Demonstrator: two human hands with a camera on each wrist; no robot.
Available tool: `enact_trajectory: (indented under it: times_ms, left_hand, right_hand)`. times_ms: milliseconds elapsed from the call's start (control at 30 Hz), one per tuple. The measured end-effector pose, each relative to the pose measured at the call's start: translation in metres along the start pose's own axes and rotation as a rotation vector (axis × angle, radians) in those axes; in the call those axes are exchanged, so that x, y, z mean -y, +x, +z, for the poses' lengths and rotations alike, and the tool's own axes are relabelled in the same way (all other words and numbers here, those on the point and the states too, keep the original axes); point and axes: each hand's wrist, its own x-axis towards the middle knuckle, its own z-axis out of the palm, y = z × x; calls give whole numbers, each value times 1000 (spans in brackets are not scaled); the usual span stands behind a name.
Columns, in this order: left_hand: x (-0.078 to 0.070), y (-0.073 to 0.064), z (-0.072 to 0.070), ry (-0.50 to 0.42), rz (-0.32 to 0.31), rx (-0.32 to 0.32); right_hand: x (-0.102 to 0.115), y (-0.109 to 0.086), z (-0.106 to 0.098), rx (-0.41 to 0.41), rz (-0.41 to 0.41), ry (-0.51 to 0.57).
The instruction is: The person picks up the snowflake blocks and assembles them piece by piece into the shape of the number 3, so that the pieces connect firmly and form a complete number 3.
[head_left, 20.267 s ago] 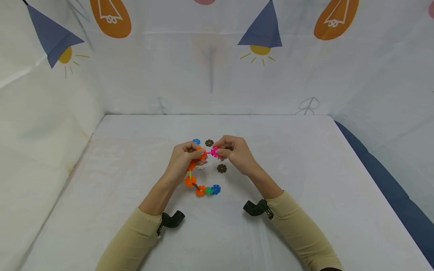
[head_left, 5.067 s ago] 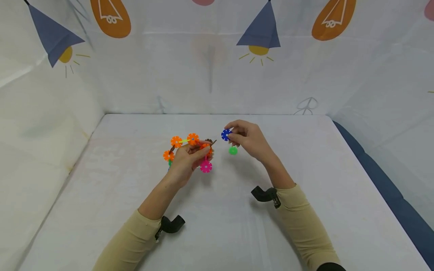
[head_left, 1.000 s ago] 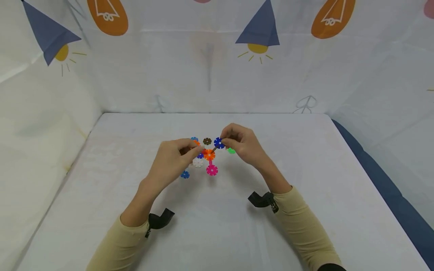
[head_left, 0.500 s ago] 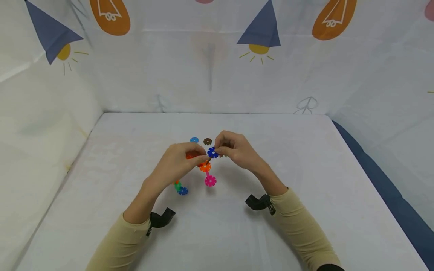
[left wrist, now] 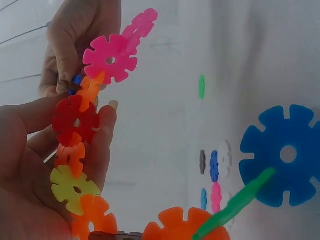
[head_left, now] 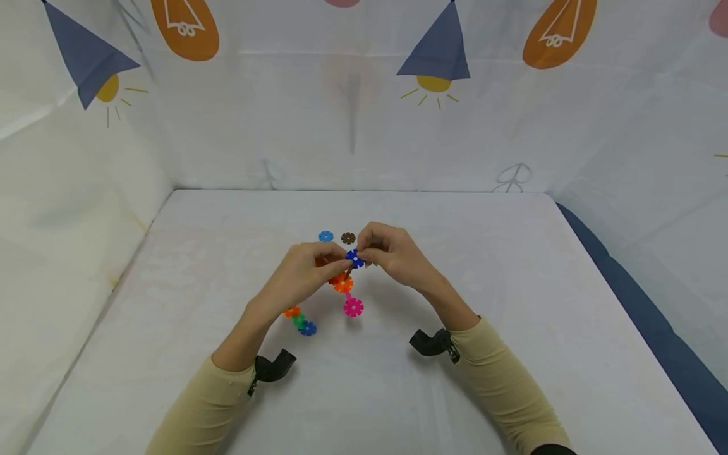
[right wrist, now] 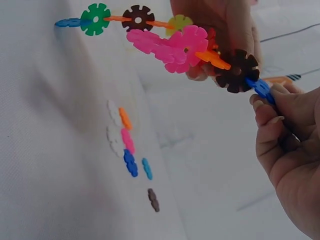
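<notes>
Over the table (head_left: 483,278), your disc chain (head_left: 345,286) spans left grip (head_left: 301,270) to right grip (head_left: 397,258); two loose discs (head_left: 344,238) lie behind, nearer the far edge.

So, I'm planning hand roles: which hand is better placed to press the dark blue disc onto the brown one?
Likely the right hand: it pinches the dark blue disc, which meets the brown disc, while the left hand holds the chain.

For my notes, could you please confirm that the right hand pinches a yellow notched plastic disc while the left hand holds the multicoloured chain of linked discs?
Not quite: the notched plastic disc pinched by the right hand is dark blue, not yellow, as the head view shows; the left hand does hold the chain.
</notes>
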Motion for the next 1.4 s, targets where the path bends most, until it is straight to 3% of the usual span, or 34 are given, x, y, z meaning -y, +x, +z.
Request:
enact_trajectory:
  times_ms: [267, 567, 800, 1133, 1267, 1400]
  left_hand:
    - [3, 3, 2, -25, -11, -26]
    - [0, 1, 0, 17, -75, -78]
    - [3, 2, -1, 22, -96, -60]
    - [3, 1, 0, 52, -112, -57]
    - [2, 2, 1, 61, -104, -58]
    - [3, 2, 2, 66, -96, -64]
  right_hand:
    - [-3, 0, -3, 2, -22, 8]
    - [-5, 0, -20, -76, 63, -64]
    - [-15, 3, -25, -129, 164, -274]
    - [-52, 6, -25, 24, 365, -622]
    - [-58, 6, -24, 81, 434, -690]
    - [-59, 6, -21, 81, 456, -705]
